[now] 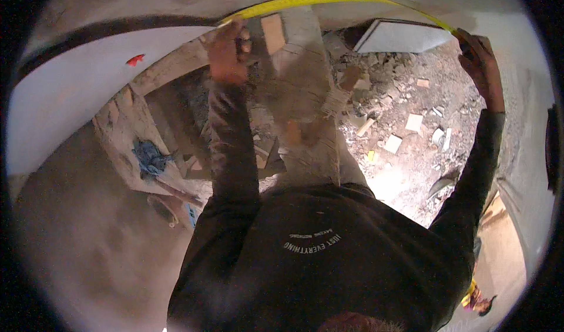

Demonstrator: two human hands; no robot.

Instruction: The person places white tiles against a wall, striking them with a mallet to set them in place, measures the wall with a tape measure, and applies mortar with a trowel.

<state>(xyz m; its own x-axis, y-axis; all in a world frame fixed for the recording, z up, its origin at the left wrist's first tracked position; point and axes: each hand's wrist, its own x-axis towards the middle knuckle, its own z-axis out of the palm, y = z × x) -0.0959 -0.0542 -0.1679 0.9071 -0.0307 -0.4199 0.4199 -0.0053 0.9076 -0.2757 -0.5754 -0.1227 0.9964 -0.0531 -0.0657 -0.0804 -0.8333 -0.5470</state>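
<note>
A yellow tape measure (317,0) stretches along the wall, bowing slightly between my two hands. My left hand (228,56) is closed at the tape's left end, beside the edge of a large white tile panel (117,73) that bears a red mark (135,60). At the tape's other end my right hand (480,64) is wrapped round a dark object that looks like the tape's case, partly hidden by the fingers. A white tile (405,37) leans at the wall below the tape, close to my right hand.
Below me runs a rough wooden plank (302,91) with a small tan tile piece (273,33) on it. Broken tile pieces (413,122) litter the rubble floor. A blue cloth (153,157) hangs on boards at left. Another person (474,299) is far down at right.
</note>
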